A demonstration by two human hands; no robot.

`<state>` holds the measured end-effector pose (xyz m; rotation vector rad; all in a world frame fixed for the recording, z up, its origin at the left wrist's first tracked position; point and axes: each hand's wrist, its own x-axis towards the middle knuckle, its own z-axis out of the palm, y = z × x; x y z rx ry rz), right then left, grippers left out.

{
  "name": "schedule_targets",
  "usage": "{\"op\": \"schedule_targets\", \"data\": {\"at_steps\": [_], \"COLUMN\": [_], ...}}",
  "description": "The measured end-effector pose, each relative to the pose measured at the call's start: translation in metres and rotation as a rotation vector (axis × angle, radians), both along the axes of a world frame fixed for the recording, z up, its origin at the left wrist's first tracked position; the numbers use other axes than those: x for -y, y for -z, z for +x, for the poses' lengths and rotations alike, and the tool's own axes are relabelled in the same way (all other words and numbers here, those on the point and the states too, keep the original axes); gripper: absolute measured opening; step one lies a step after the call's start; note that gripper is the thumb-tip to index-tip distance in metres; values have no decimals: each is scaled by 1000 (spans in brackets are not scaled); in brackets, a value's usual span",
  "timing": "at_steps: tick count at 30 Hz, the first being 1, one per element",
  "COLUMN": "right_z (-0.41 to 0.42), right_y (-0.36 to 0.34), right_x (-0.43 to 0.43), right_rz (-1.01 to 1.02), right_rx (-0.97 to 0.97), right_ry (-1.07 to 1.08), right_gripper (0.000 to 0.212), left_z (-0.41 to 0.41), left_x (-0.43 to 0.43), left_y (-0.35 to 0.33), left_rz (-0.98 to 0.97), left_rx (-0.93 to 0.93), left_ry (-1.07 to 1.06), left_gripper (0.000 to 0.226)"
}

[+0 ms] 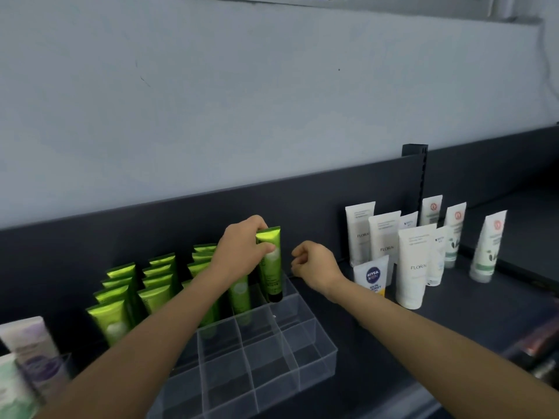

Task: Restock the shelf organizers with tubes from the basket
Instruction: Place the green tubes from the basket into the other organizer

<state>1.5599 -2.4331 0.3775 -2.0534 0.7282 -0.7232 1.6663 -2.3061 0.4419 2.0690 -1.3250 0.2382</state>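
Observation:
My left hand (242, 249) grips the top of a green tube with a black cap (270, 267), which stands cap-down in a back-right cell of the clear tiered organizer (314, 355). Several more green tubes (157, 285) fill the organizer's left and back cells, and another green tube (239, 294) stands just below my left hand. My right hand (314, 264) hovers to the right of the held tube with its fingers curled and nothing in it. The basket is out of sight.
White tubes (411, 264) and a small Nivea Men tube (372, 278) stand on the dark shelf (378, 328) at the right. Pale tubes (30, 346) sit in another clear holder at the far left. A dark back panel (302, 201) runs behind everything.

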Motion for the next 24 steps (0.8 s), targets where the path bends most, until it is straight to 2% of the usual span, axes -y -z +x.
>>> {"op": "schedule_targets", "data": {"at_steps": [7, 11, 15, 17, 20, 24], "right_z": [-39, -52, -63, -70, -85, -124], "right_y": [-4, -6, -4, -7, -12, -9], "right_x": [-13, -17, -23, -27, -34, -48], "right_rz": [-12, -22, 31, 41, 102, 216], "right_rx": [-6, -19, -35, -39, 29, 139], "right_ry": [-51, -56, -69, -77, -91, -101], "right_gripper": [15, 15, 15, 17, 17, 18], "left_z": [-5, -8, -9, -12, -28, -83], "left_x": [11, 8, 2, -1, -9, -28], "left_y": [3, 18, 27, 22, 11, 18], "left_rz": [15, 150, 248, 260, 218, 8], "left_rx": [8, 23, 120, 230, 424, 396], "left_ry": [-65, -82, -120, -153, -173, 28], "left_gripper": [24, 28, 23, 23, 36, 46]}}
